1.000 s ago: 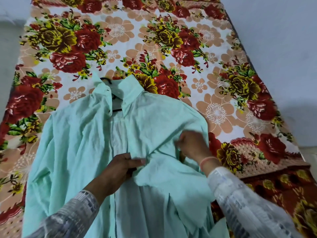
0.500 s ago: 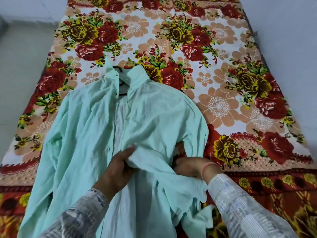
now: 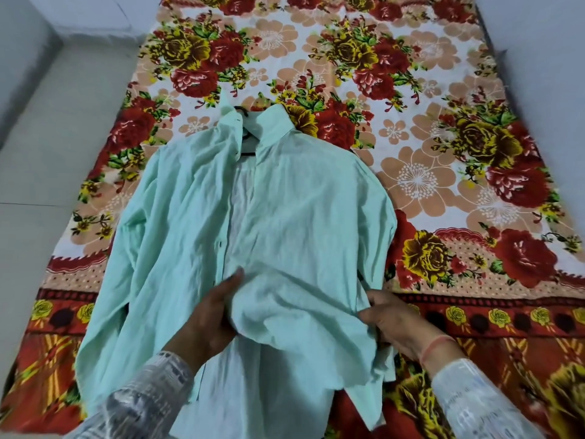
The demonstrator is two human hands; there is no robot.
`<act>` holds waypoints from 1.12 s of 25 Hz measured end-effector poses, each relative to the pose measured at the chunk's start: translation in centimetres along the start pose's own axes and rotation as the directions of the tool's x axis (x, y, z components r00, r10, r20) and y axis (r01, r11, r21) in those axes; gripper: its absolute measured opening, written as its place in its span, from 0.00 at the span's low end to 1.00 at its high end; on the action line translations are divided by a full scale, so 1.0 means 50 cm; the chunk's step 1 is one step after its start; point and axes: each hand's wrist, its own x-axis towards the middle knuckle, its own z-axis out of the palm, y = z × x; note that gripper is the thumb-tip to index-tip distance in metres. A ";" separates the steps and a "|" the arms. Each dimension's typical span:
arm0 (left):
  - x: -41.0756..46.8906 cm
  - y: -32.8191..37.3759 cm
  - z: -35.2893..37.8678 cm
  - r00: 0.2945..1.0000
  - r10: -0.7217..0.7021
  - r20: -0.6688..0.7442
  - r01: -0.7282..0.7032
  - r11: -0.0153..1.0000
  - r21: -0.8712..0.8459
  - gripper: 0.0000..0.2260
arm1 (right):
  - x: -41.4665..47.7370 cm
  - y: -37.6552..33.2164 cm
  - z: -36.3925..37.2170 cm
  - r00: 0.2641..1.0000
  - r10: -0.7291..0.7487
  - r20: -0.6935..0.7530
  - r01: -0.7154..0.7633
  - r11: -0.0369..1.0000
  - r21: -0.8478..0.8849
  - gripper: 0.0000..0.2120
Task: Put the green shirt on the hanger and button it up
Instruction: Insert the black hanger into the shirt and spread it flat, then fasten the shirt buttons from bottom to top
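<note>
A pale green shirt [image 3: 304,210] lies face up on a flowered bedspread [image 3: 421,182], collar away from me. A black hanger [image 3: 246,144] sits inside the collar; only its neck and a short bar show. The shirt's front is open down the middle, and the right front panel is bunched near the waist. My left hand [image 3: 210,315] grips the inner edge of that bunched panel at the placket. My right hand [image 3: 395,321] pinches the same panel's outer side edge. Both sleeves lie along the body.
The bedspread covers a bed with a light wall [image 3: 544,74] on the right and pale floor [image 3: 47,160] on the left. A white corner of another surface [image 3: 95,17] shows at the upper left.
My right hand has slid from the shirt's middle out and down to its right side edge. The left hand keeps its grip at the placket. The right front panel now lies flatter.
</note>
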 end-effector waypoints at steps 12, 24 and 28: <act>-0.104 -0.050 -0.092 0.954 0.000 -0.301 0.254 0.537 0.805 0.23 | -0.060 0.040 0.002 0.986 0.009 -0.164 -0.097 0.839 -0.536 0.19; -0.162 -0.116 -0.158 0.941 -0.305 -0.150 0.181 0.074 0.981 0.17 | -0.121 0.078 0.165 0.605 -0.605 -0.518 -0.315 0.416 -0.853 0.30; -0.173 -0.148 -0.163 0.955 -0.273 -0.120 0.148 0.085 0.985 0.17 | -0.109 0.077 0.368 0.711 -0.695 -0.105 0.217 0.359 -0.908 0.14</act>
